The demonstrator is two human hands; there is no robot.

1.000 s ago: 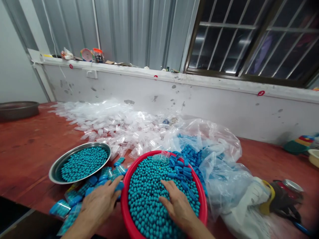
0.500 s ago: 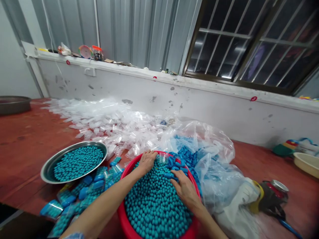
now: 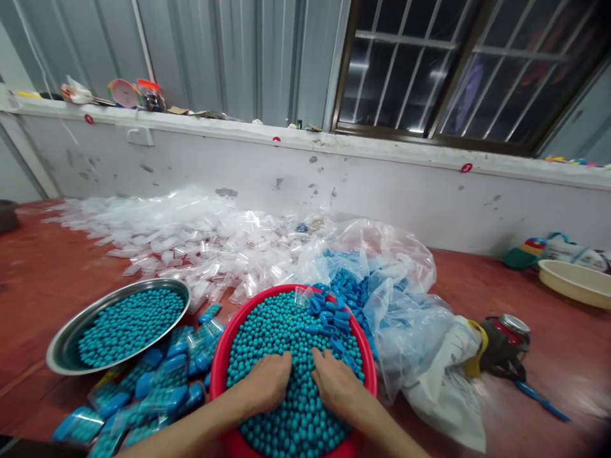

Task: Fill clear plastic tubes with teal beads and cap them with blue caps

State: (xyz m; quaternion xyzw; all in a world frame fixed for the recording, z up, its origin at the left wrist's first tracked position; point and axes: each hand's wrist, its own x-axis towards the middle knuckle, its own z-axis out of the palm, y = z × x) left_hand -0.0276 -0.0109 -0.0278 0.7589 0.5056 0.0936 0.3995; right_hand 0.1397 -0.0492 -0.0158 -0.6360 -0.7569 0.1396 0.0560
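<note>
A red basin (image 3: 219,364) heaped with small teal balls (image 3: 267,331) stands close in front of me. Both my hands rest on the balls near the basin's front. My left hand (image 3: 265,383) has its fingertips curled down into the balls. My right hand (image 3: 337,383) lies beside it, fingers bent into the heap. What the fingers hold, if anything, is hidden. Blue caps (image 3: 329,317) lie at the basin's far right side.
A steel dish (image 3: 62,356) of teal balls sits to the left, with filled blue packets (image 3: 162,389) beside it. Small clear bags (image 3: 191,238) are piled behind. A large clear bag of blue caps (image 3: 396,286) and a red can (image 3: 508,331) lie right, a cream bowl (image 3: 575,283) beyond.
Both hands have drawn back from the basin's far rim to its near side and come together on the balls. The view has shifted right.
</note>
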